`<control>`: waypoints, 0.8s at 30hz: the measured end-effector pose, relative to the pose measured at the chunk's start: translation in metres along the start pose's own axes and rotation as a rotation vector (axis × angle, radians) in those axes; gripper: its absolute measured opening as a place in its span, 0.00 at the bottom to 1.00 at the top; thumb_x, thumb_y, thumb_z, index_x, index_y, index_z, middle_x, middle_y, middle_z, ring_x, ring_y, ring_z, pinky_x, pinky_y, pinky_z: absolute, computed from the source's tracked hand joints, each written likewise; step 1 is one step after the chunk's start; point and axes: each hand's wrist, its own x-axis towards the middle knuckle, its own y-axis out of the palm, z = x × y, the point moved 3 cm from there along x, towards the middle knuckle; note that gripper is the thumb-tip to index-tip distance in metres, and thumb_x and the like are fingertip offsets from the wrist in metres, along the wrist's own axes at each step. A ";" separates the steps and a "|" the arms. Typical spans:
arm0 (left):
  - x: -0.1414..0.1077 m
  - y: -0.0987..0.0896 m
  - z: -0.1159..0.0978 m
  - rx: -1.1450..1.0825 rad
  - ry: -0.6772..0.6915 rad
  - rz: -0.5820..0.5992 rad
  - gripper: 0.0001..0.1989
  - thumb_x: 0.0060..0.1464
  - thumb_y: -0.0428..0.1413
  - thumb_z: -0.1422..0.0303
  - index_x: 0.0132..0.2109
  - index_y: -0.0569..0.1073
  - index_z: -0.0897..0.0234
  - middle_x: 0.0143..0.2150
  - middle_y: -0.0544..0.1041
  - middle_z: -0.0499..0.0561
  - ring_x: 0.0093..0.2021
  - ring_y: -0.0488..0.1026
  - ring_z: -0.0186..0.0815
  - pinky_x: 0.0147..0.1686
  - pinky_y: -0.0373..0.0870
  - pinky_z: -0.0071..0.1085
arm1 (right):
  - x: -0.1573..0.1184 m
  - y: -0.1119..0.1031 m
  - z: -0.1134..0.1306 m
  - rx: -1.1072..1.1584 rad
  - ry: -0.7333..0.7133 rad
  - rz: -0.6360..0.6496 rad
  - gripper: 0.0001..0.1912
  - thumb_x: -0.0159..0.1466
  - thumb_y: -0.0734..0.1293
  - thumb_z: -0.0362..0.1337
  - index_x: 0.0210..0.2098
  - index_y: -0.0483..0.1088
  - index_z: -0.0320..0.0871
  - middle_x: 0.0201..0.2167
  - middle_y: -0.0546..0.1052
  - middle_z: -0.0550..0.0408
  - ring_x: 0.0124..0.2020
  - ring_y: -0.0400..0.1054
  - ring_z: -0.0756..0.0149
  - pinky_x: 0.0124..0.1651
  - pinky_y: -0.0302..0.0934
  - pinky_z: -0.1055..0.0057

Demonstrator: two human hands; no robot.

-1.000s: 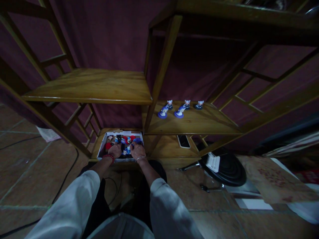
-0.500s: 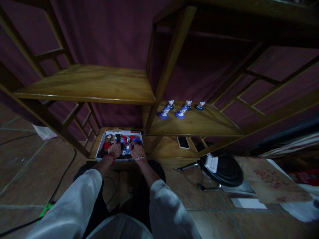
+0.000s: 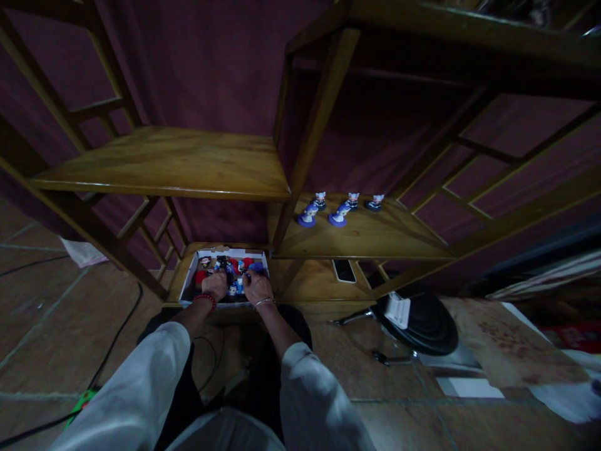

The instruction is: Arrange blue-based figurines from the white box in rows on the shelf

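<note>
A shallow white box (image 3: 192, 275) on the bottom shelf holds several small figurines (image 3: 235, 286) in red, black, blue and white. My left hand (image 3: 215, 285), with a red bead bracelet, reaches into its left half. Its fingers are closed and curl downward beside a dark figurine, and what they grip is hidden. Over the right half is my right hand (image 3: 258, 288), wearing a silver bangle. Thumb and fingers are pinched on a small dark blue figurine (image 3: 248, 275), mostly covered by the hand. Another purple-blue figurine (image 3: 257, 267) lies just behind the knuckles.
On the raised right shelf (image 3: 375, 238) stand two purple-based figurines (image 3: 338, 216) and three dark-based ones (image 3: 374, 203). A phone (image 3: 345, 270) lies on the bottom shelf. A wooden upright (image 3: 310, 144) divides the unit. A black round stool (image 3: 422, 319) is at right; a cable (image 3: 119, 332) crosses the floor.
The view has shifted slightly. My hands have moved only a little inside the box, the left drawn slightly lower. The figurines on the raised shelf stay put.
</note>
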 end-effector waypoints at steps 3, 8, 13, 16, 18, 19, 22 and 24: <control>0.001 0.001 0.000 -0.005 0.004 -0.005 0.18 0.52 0.44 0.70 0.50 0.65 0.68 0.44 0.73 0.63 0.45 0.71 0.45 0.41 0.66 0.40 | -0.001 -0.001 0.001 -0.002 0.005 -0.010 0.16 0.63 0.54 0.42 0.45 0.67 0.46 0.38 0.77 0.51 0.39 0.70 0.64 0.41 0.59 0.73; 0.002 0.002 0.000 0.000 0.019 -0.001 0.16 0.52 0.44 0.68 0.45 0.70 0.68 0.43 0.74 0.64 0.45 0.71 0.47 0.41 0.67 0.40 | -0.001 0.000 0.000 -0.005 -0.023 -0.019 0.16 0.63 0.54 0.41 0.44 0.67 0.45 0.37 0.77 0.50 0.38 0.70 0.65 0.41 0.60 0.73; 0.000 0.001 0.001 -0.001 0.018 0.015 0.16 0.52 0.45 0.67 0.44 0.72 0.66 0.45 0.74 0.62 0.46 0.71 0.45 0.42 0.66 0.38 | 0.000 0.001 0.000 -0.016 -0.019 -0.013 0.16 0.63 0.54 0.42 0.45 0.67 0.45 0.37 0.77 0.50 0.37 0.71 0.64 0.40 0.60 0.72; -0.001 0.000 0.001 -0.005 0.010 0.024 0.16 0.51 0.46 0.68 0.44 0.72 0.66 0.44 0.74 0.62 0.47 0.71 0.45 0.42 0.67 0.37 | 0.000 0.001 0.000 -0.026 -0.008 -0.005 0.17 0.63 0.54 0.42 0.45 0.67 0.46 0.37 0.77 0.50 0.38 0.71 0.64 0.40 0.60 0.72; -0.001 -0.001 0.000 -0.012 0.003 0.022 0.16 0.51 0.47 0.68 0.44 0.72 0.66 0.45 0.74 0.62 0.47 0.70 0.45 0.42 0.67 0.38 | 0.000 0.001 0.000 -0.031 -0.014 -0.007 0.17 0.64 0.53 0.43 0.45 0.67 0.46 0.37 0.77 0.50 0.38 0.71 0.64 0.40 0.60 0.72; -0.002 -0.001 0.000 -0.017 -0.001 0.019 0.16 0.51 0.47 0.68 0.45 0.71 0.66 0.45 0.74 0.62 0.47 0.70 0.45 0.42 0.67 0.38 | 0.000 0.001 0.000 -0.032 -0.021 -0.009 0.17 0.64 0.53 0.43 0.45 0.67 0.45 0.37 0.77 0.50 0.38 0.71 0.64 0.39 0.60 0.72; -0.002 -0.002 -0.001 -0.035 -0.012 0.011 0.16 0.50 0.48 0.68 0.45 0.71 0.67 0.45 0.74 0.63 0.47 0.70 0.46 0.43 0.66 0.38 | 0.000 0.001 -0.001 -0.032 -0.034 -0.017 0.17 0.64 0.53 0.43 0.44 0.67 0.46 0.37 0.77 0.50 0.37 0.71 0.64 0.39 0.60 0.72; -0.002 -0.003 0.000 -0.051 -0.017 0.009 0.16 0.50 0.48 0.67 0.45 0.71 0.68 0.44 0.74 0.63 0.47 0.70 0.47 0.43 0.66 0.39 | 0.001 0.002 -0.001 -0.028 -0.030 -0.020 0.16 0.64 0.53 0.43 0.44 0.67 0.46 0.37 0.77 0.51 0.37 0.71 0.65 0.40 0.60 0.72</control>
